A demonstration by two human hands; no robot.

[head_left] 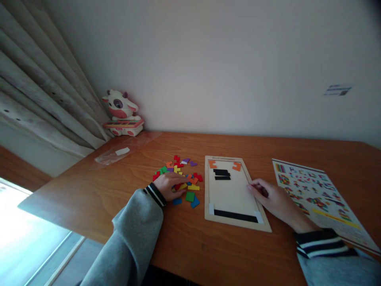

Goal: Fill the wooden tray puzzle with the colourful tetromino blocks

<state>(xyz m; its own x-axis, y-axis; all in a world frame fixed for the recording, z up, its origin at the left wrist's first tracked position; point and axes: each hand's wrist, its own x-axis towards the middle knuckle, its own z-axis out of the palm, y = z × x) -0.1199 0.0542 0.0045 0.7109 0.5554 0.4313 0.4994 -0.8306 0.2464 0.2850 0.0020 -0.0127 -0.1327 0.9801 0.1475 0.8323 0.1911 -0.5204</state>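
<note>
Head view: the left hand (168, 185) rests at the pile of coloured pieces (193, 180) on the bench (238, 254), left of the board (232, 194). Its fingers are partly extended; whether its grip has a piece cannot be told. The right hand (275, 200) is at the board's right edge, grip nearly drawn together; whether it clasps the rim cannot be told. Two orange pieces (237, 166) occupy the board's upper corners. A printed sheet (315, 190) lies to the right.
</note>
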